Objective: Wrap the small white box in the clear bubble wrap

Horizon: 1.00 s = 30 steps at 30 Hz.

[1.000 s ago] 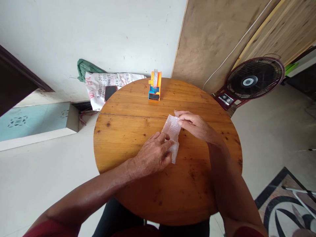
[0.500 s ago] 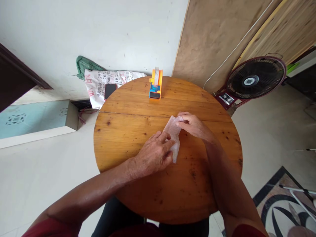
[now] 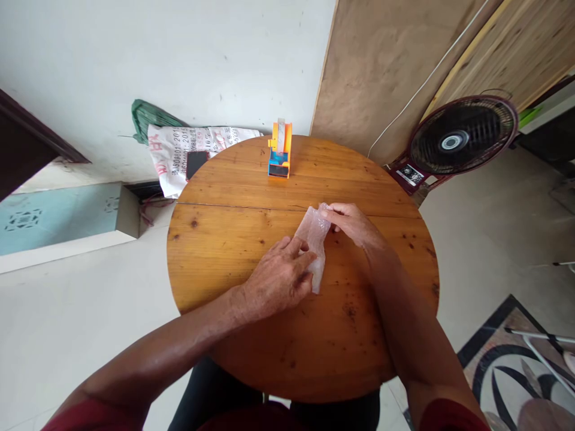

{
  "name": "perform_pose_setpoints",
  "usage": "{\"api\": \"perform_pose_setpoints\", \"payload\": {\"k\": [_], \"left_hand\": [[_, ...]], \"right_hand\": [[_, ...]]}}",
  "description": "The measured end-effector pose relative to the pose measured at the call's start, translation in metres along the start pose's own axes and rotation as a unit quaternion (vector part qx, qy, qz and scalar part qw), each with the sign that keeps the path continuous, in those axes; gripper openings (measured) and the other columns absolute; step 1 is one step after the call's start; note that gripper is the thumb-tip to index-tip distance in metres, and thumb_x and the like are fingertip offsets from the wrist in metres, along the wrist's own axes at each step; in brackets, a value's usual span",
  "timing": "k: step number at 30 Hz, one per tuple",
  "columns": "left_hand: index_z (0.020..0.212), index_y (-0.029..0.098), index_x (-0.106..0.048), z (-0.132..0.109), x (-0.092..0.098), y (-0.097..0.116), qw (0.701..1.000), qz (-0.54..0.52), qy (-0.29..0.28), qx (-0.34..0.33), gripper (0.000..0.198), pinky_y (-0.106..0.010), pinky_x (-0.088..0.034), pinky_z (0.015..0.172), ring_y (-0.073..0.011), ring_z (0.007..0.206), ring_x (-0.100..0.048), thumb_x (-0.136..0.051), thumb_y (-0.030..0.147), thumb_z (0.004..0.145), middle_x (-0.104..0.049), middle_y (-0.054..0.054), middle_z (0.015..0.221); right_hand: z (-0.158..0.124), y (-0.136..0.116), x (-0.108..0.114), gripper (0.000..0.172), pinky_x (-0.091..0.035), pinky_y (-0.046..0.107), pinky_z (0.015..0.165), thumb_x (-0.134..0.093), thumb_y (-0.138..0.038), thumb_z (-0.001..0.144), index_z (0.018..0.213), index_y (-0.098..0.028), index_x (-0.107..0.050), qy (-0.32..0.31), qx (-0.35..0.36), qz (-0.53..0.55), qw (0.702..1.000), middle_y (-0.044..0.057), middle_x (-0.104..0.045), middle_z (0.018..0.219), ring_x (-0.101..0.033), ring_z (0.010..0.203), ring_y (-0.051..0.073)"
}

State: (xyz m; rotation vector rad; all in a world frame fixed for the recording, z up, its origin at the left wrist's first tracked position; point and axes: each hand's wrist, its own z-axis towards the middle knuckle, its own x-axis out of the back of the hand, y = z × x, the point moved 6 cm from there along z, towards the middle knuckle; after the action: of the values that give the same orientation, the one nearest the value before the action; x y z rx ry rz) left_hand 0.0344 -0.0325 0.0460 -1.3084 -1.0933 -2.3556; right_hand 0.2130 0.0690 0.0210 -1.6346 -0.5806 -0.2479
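A folded piece of clear bubble wrap (image 3: 314,234) lies near the middle of a round wooden table (image 3: 251,197). My left hand (image 3: 278,280) presses its fingers down on the near part of the wrap. My right hand (image 3: 348,220) pinches the far end of the wrap between thumb and fingers. An orange and blue tape dispenser (image 3: 280,149) stands upright at the table's far edge, apart from both hands.
A printed white sack (image 3: 179,149) with a dark phone-like object (image 3: 196,161) on it and a green bag (image 3: 148,117) lie on the floor beyond the table. A dark red floor fan (image 3: 458,140) stands at the right. A patterned rug (image 3: 516,365) is at the lower right.
My right hand has gathered the far end of the bubble wrap inward, making it narrower. My left hand stays pressed on the near part. The view has shifted slightly.
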Motion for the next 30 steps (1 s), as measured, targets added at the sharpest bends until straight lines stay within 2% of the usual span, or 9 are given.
{"api": "perform_pose_setpoints", "payload": {"k": [3, 8, 11, 15, 18, 25, 30], "left_hand": [[0.108, 0.014, -0.068, 0.0, 0.0, 0.0, 1.0, -0.001, -0.001, 0.0, 0.027, -0.046, -0.053, 0.092, -0.0271, 0.101, -0.058, -0.056, 0.015, 0.084, -0.062, -0.014, 0.114], [0.108, 0.014, -0.068, -0.001, 0.001, 0.0, 1.0, -0.001, 0.001, 0.002, 0.027, -0.045, -0.053, 0.092, -0.0266, 0.101, -0.059, -0.056, 0.015, 0.084, -0.063, -0.014, 0.114], [0.108, 0.014, -0.068, -0.001, 0.001, 0.0, 1.0, 0.001, 0.004, 0.001, 0.027, -0.044, -0.053, 0.092, -0.0261, 0.1, -0.058, -0.057, 0.015, 0.084, -0.062, -0.013, 0.114], [0.108, 0.016, -0.068, -0.001, 0.0, 0.0, 1.0, 0.001, 0.005, 0.001, 0.026, -0.043, -0.053, 0.092, -0.0252, 0.101, -0.059, -0.057, 0.015, 0.084, -0.062, -0.012, 0.114], [0.107, 0.015, -0.068, -0.001, 0.001, 0.0, 1.0, 0.0, 0.004, 0.002, 0.026, -0.042, -0.054, 0.091, -0.0252, 0.099, -0.059, -0.057, 0.015, 0.083, -0.062, -0.012, 0.114], [0.106, 0.015, -0.068, 0.0, 0.001, 0.0, 1.0, 0.002, -0.002, 0.004, 0.025, -0.044, -0.053, 0.092, -0.0263, 0.102, -0.059, -0.056, 0.015, 0.084, -0.062, -0.013, 0.115], [0.106, 0.017, -0.067, -0.001, 0.0, -0.001, 1.0, 0.005, -0.004, 0.005, 0.025, -0.043, -0.053, 0.091, -0.0252, 0.101, -0.058, -0.057, 0.015, 0.083, -0.061, -0.012, 0.115]], "right_hand": [[0.0, -0.001, 0.0, 0.039, -0.038, 0.029, 0.058, -0.063, -0.058, 0.082, 0.071, -0.021, -0.063, -0.005, 0.003, 0.001, 1.0, 0.0, -0.059, 0.068, -0.051, 0.065, 0.015], [-0.006, -0.009, 0.001, 0.034, -0.042, 0.029, 0.067, -0.055, -0.053, 0.089, 0.086, -0.023, -0.071, -0.054, 0.008, -0.012, 0.998, 0.002, -0.068, 0.085, -0.056, 0.076, 0.017], [-0.003, -0.005, 0.001, 0.033, -0.041, 0.029, 0.063, -0.055, -0.051, 0.088, 0.078, -0.023, -0.069, -0.038, 0.011, -0.017, 0.999, 0.001, -0.065, 0.077, -0.054, 0.071, 0.017], [0.003, 0.001, -0.001, 0.035, -0.033, 0.029, 0.054, -0.061, -0.051, 0.082, 0.064, -0.021, -0.061, -0.006, 0.012, -0.026, 1.0, -0.002, -0.053, 0.06, -0.045, 0.058, 0.014], [0.004, 0.0, -0.002, 0.034, -0.031, 0.029, 0.053, -0.064, -0.049, 0.077, 0.06, -0.02, -0.06, 0.018, 0.015, -0.034, 0.999, -0.003, -0.049, 0.056, -0.042, 0.055, 0.013], [0.004, -0.004, -0.008, 0.031, -0.036, 0.03, 0.062, -0.068, -0.046, 0.073, 0.059, -0.019, -0.065, 0.008, 0.047, -0.042, 0.998, -0.002, -0.056, 0.062, -0.048, 0.062, 0.014], [0.007, -0.002, -0.007, 0.027, -0.038, 0.03, 0.061, -0.068, -0.045, 0.072, 0.063, -0.02, -0.066, 0.034, 0.052, -0.055, 0.997, -0.001, -0.059, 0.063, -0.05, 0.062, 0.015]]}}
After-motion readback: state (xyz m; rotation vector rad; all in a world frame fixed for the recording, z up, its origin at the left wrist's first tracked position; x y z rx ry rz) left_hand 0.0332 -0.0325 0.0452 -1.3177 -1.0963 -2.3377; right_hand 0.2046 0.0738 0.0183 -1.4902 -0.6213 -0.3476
